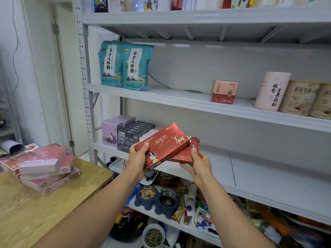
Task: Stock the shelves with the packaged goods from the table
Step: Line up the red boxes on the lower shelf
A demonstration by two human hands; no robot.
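Left hand: We curl our left hand (138, 158) round one end of the top red box (161, 144), with our thumb on its face.
Right hand: Our right hand (198, 161) pinches the second red box (186, 153). It lies under the first box and pokes out to the right.
Why we hold them so: One box is in each hand. We think this lets us pull them apart and set them down one at a time.
Where the boxes are: They are up in the air between our hands, in front of the white shelf (259, 169) and not on it yet.
Open room: The shelf is bare past our right hand and further right.
Past our left hand: The dark boxes (129, 138) and purple boxes (111, 129) stand in neat rows. The red ones could go just beside them.
Shelf edge: The front lip sits just under the boxes. We think we must lift over it so we do not bump it.
Above our hands: The next shelf up is well above us.
Below our hands: The pet bowls (155, 197) and small clutter sit there. A dropped box might land on them.
Left to stock: A pile of pink boxes (44, 167) waits on the wooden table (35, 212), well to the left of our left hand.
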